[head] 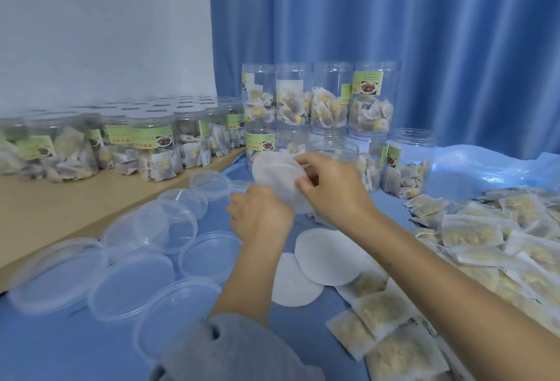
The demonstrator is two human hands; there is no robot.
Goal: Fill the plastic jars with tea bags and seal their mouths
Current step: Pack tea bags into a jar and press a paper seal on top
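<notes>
Head camera looks down on a blue work surface (45, 350) where a person is busy with both hands. The left hand (260, 217) and the right hand (330, 186) are raised together above the surface, and both pinch the same white round disc (272, 177): the left fingers curl on its lower edge, the right thumb and fingers hold its right edge. The disc is tilted and it hides a part of the open plastic jar (336, 150) just behind the hands. If the disc touches that jar, one cannot tell.

Behind the hands stand more jars with tea bags inside, in two levels; the upper row (321, 98) has four jars with green labels. On the left, on a wooden shelf (60, 208), a long group of closed jars (145, 150) is standing, also filled. One more open jar (409, 165) stands to the right, partly filled.

Clear plastic lids (133, 280) lie scattered on the blue surface at the left, some overlapping. Two more white discs (327, 256) lie flat below the hands, one partly over the other. At the right a big heap of loose tea bags (472, 238) covers the surface. A blue curtain (424, 32) hangs behind.
</notes>
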